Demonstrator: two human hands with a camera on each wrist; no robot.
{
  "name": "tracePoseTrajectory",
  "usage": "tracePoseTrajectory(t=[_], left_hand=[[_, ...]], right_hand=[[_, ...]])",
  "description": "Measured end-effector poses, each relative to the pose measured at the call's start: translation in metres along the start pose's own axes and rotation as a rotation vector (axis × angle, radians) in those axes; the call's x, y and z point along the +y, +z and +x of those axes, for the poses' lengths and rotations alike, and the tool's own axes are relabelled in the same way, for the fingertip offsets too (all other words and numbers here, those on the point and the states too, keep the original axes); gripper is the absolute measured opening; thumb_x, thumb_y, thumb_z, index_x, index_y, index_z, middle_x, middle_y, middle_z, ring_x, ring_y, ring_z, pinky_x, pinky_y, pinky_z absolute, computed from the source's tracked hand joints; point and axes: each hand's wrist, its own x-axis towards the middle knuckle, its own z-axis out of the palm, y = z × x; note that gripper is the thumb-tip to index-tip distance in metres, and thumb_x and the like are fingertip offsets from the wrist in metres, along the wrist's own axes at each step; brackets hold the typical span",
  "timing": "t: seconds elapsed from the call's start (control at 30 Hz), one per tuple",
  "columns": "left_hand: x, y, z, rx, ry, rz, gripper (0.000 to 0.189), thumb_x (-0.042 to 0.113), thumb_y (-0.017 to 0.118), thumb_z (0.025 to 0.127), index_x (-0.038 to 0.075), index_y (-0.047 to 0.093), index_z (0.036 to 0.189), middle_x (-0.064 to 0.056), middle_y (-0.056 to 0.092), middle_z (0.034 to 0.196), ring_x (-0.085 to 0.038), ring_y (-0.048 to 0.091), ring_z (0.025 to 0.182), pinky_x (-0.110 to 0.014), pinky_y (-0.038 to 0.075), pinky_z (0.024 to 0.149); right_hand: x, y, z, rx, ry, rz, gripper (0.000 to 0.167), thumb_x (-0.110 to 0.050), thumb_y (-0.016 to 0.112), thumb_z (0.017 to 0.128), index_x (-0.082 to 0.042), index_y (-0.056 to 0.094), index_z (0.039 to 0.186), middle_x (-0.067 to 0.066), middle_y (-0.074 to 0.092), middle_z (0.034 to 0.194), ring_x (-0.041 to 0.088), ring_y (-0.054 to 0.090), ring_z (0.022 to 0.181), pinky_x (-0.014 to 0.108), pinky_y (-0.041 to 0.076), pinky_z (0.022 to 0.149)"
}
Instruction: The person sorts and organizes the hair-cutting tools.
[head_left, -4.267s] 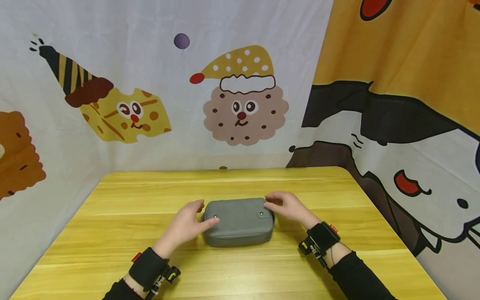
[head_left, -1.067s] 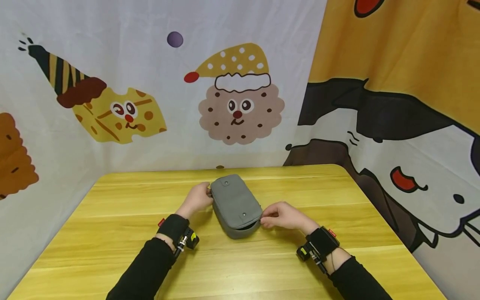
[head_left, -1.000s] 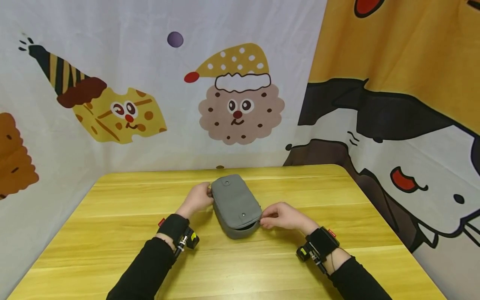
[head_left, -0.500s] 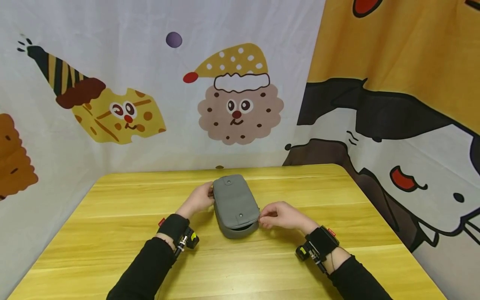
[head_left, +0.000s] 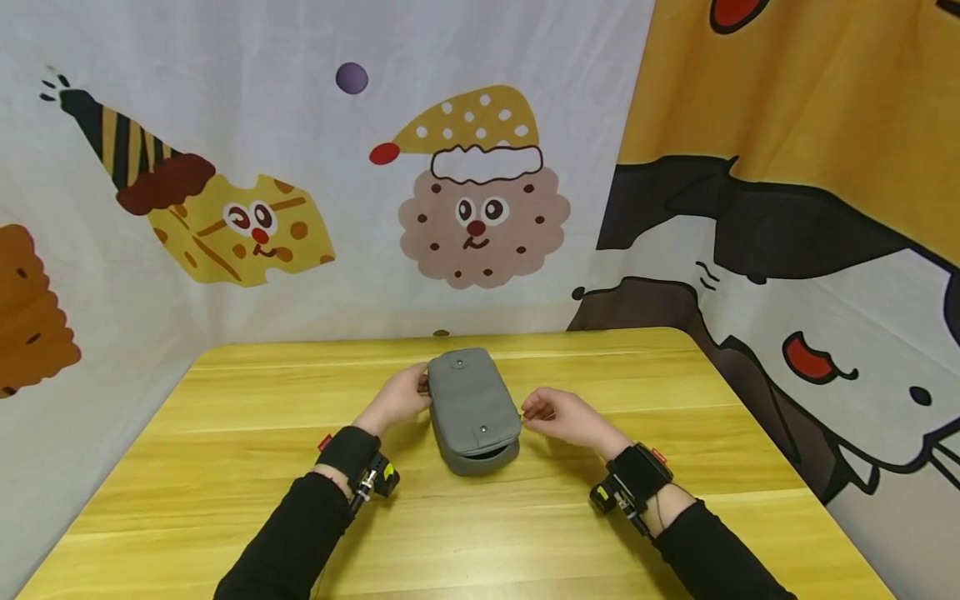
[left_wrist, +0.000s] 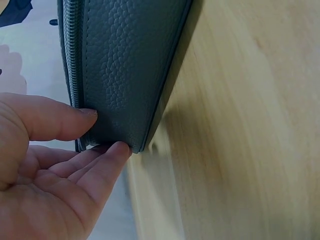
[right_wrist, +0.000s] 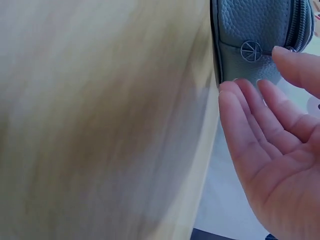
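Note:
A grey pebbled-leather zip pouch [head_left: 472, 396] lies on the table, its long side running away from me. At its near end the zip is part open, leaving a dark gap [head_left: 487, 455] under the lid. My left hand [head_left: 397, 398] holds the far left corner; in the left wrist view its thumb presses the side by the zip [left_wrist: 74, 60] and its fingers bend round the end. Beside the right edge is my right hand [head_left: 570, 418], fingers loosely bent. The right wrist view has its thumb tip by the zip slider [right_wrist: 291, 49], near a round metal emblem [right_wrist: 251, 51]; contact is unclear.
The pouch sits on a yellow wood-grain table [head_left: 262, 467] near its back edge. Behind and at both sides hangs a printed cloth [head_left: 480, 50] with cartoon figures. Each wrist carries a black strap with a small camera [head_left: 386, 479].
Over the span the pouch has turned from crosswise to lengthwise and its near end has come unzipped. Lately it shifted slightly right, and my right hand moved a little away from me, its fingers loosening.

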Motion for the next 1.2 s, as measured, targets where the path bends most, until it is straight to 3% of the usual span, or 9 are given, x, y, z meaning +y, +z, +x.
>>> tracePoseTrajectory(t=[0.17,0.63,0.83,1.2], left_hand=[[0.0,0.0,0.0,0.006,-0.003,-0.011,0.058,-0.009,0.062,0.087,-0.005,0.046,0.143,-0.025,0.061,0.126,-0.038,0.061,0.115,-0.045,0.051,0.096],[-0.002,0.001,0.002,0.001,-0.014,-0.029,0.061,-0.009,0.063,0.085,-0.006,0.045,0.143,-0.026,0.06,0.127,-0.039,0.059,0.117,-0.047,0.05,0.097],[-0.004,0.001,0.002,-0.005,-0.012,-0.036,0.061,-0.008,0.063,0.086,-0.006,0.045,0.144,-0.026,0.06,0.128,-0.039,0.059,0.117,-0.047,0.05,0.097],[-0.003,0.001,0.0,-0.003,-0.028,-0.02,0.061,-0.008,0.062,0.086,-0.006,0.044,0.144,-0.026,0.06,0.127,-0.039,0.059,0.116,-0.046,0.051,0.095]], right_hand=[[-0.001,0.002,0.002,-0.027,0.014,0.047,0.02,-0.007,0.071,0.091,0.001,0.063,0.108,0.008,0.068,0.099,0.02,0.066,0.091,0.029,0.054,0.083],[-0.001,0.008,0.006,-0.011,0.054,0.102,0.024,-0.004,0.075,0.087,0.004,0.059,0.104,0.008,0.066,0.094,0.02,0.065,0.087,0.028,0.055,0.079],[-0.003,0.01,0.006,-0.004,0.091,0.116,0.017,0.0,0.072,0.087,0.002,0.06,0.099,0.004,0.064,0.087,0.014,0.061,0.078,0.027,0.053,0.07],[-0.004,0.013,0.005,-0.051,0.076,0.17,0.004,0.005,0.062,0.092,0.003,0.058,0.093,0.006,0.061,0.077,0.019,0.063,0.067,0.037,0.058,0.062]])
